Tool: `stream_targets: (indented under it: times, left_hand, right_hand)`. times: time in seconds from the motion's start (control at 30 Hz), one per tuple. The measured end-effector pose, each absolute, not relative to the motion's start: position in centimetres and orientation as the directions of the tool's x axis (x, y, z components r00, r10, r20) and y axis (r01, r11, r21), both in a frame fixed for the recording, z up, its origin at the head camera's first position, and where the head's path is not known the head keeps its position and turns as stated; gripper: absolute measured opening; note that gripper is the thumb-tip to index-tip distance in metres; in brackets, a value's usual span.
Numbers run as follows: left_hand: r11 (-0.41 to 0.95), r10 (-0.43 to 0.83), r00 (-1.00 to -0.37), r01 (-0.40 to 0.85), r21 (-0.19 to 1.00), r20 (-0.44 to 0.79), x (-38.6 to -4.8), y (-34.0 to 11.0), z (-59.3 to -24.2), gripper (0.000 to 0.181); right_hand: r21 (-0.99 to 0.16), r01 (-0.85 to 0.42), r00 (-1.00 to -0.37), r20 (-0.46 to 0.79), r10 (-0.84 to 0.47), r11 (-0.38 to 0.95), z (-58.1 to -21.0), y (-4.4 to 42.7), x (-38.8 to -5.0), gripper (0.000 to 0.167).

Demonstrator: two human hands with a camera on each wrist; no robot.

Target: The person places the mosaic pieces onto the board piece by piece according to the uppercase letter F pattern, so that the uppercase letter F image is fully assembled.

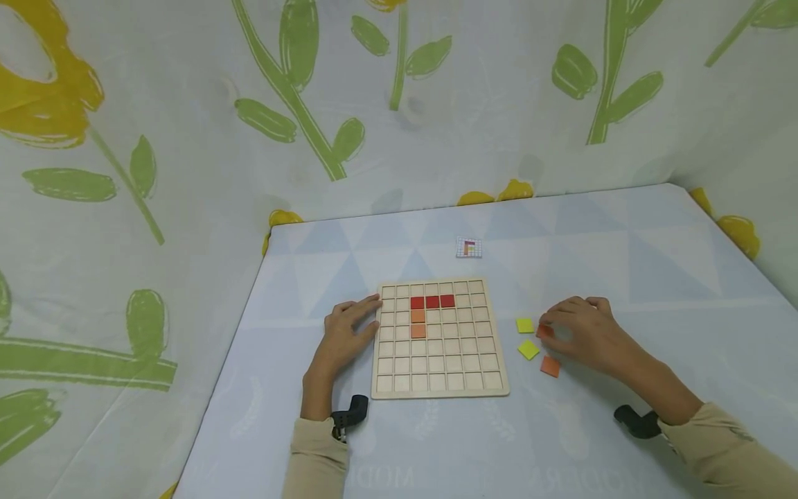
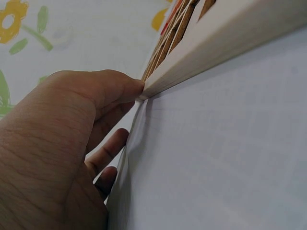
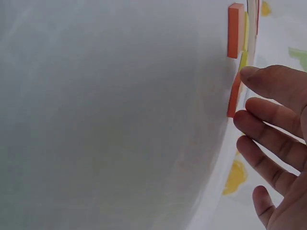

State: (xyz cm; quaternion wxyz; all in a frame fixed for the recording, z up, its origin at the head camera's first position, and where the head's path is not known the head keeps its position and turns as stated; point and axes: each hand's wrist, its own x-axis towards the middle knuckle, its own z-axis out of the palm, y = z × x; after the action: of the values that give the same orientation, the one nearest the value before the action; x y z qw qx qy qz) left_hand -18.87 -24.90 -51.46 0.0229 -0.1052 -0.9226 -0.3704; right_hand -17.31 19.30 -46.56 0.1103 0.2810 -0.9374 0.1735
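A square wooden grid board (image 1: 436,398) lies on the table. Three red tiles (image 1: 432,302) sit in a row in its upper cells, and two orange tiles (image 1: 418,323) run down below the leftmost red one. At the board's left edge, my left hand (image 1: 341,336) touches the frame with its fingertips and thumb. My right hand (image 1: 582,333) pinches an orange tile (image 3: 233,96) at the table surface, between thumb and fingertips. Beside it lie two yellow tiles (image 1: 528,349) and one more orange tile (image 1: 550,366).
Behind the board lies a small pattern card (image 1: 469,247) with a coloured grid design. The table (image 1: 280,277) has a pale blue triangle-patterned cover. Flower-printed curtains (image 1: 436,152) hang behind the table and to its sides.
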Motion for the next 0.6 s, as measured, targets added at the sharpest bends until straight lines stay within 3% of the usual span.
stream_targets:
  times: [0.23, 0.6]
  left_hand:
    - [0.702, 0.178, -0.975, 0.220, 0.678, 0.132, -18.88, -24.90, -51.59, 0.043]
    - [0.712, 0.178, -0.976, 0.216, 0.668, 0.126, -18.71, -24.87, -51.36, 0.043]
  right_hand:
    - [-0.271, -0.535, -0.840, 0.276, -0.468, 0.800, -47.08, 19.65, -17.41, 0.015]
    - [-0.253, -0.622, -0.764, 0.404, -0.504, 0.741, -47.16, 19.17, -17.53, 0.024]
